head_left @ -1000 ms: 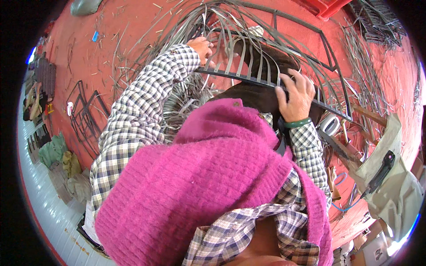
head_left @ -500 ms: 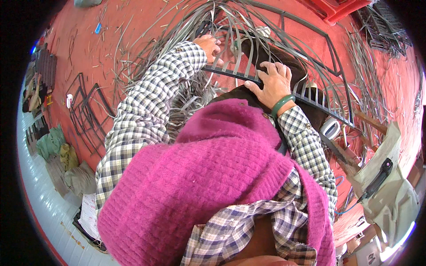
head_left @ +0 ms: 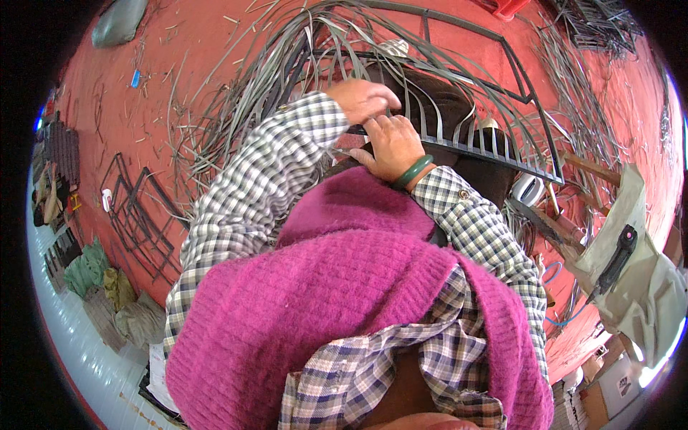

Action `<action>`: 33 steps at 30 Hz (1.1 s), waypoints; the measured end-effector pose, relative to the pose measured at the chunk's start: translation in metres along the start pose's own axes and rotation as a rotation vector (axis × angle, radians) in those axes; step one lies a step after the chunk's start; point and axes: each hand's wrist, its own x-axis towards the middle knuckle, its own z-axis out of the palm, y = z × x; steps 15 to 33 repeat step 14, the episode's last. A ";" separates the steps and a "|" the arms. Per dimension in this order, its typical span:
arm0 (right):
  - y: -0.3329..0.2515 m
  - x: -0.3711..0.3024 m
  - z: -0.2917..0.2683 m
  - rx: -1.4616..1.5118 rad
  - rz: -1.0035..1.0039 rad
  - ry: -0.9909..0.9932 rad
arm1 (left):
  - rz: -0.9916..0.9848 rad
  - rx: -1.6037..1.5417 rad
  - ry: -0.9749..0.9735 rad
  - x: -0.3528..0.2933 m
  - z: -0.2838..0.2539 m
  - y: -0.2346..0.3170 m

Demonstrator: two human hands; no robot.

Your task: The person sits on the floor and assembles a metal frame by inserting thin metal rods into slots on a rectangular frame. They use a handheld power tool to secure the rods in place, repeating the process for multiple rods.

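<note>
A dark metal frame (head_left: pixel 536 172) lies across my lap, with flat grey strips (head_left: pixel 438 122) looped round its near bar in a row. My right hand (head_left: pixel 395 147), a green bangle at its wrist, has its fingers over that bar and the thumb on the near side. Just beyond and to the left, my left hand (head_left: pixel 362 100) reaches in among the strips, fingers bent together and pointing right. Its fingertips almost meet the right hand's knuckles; whatever they pinch is hidden. Long loose strip ends (head_left: pixel 261 93) fan out over the frame's far left side.
More bare frames (head_left: pixel 143 222) lie on the red floor at left, near a blue piece (head_left: pixel 135 79). At right a pale cloth (head_left: pixel 609 229) carries a black-handled tool (head_left: pixel 620 258). Strips and dark frames (head_left: pixel 598 25) are heaped far right. Sacks (head_left: pixel 136 319) rest at lower left.
My right hand has slid left along the near bar. My left hand has moved right and slightly nearer, so the two are now side by side. The view has shifted a little.
</note>
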 end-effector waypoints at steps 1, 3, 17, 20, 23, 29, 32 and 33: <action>0.001 -0.001 0.001 -0.007 -0.002 0.010 | -0.028 -0.199 -0.085 0.007 0.011 -0.001; 0.002 -0.004 0.001 0.009 -0.046 0.069 | -0.130 -0.290 -0.159 0.020 0.018 -0.013; 0.009 -0.031 -0.021 0.096 -0.065 0.095 | -0.205 -0.040 -0.273 0.031 0.037 -0.044; 0.009 -0.031 -0.021 0.096 -0.065 0.095 | -0.205 -0.040 -0.273 0.031 0.037 -0.044; 0.009 -0.031 -0.021 0.096 -0.065 0.095 | -0.205 -0.040 -0.273 0.031 0.037 -0.044; 0.009 -0.031 -0.021 0.096 -0.065 0.095 | -0.205 -0.040 -0.273 0.031 0.037 -0.044; 0.009 -0.031 -0.021 0.096 -0.065 0.095 | -0.205 -0.040 -0.273 0.031 0.037 -0.044; 0.009 -0.031 -0.021 0.096 -0.065 0.095 | -0.205 -0.040 -0.273 0.031 0.037 -0.044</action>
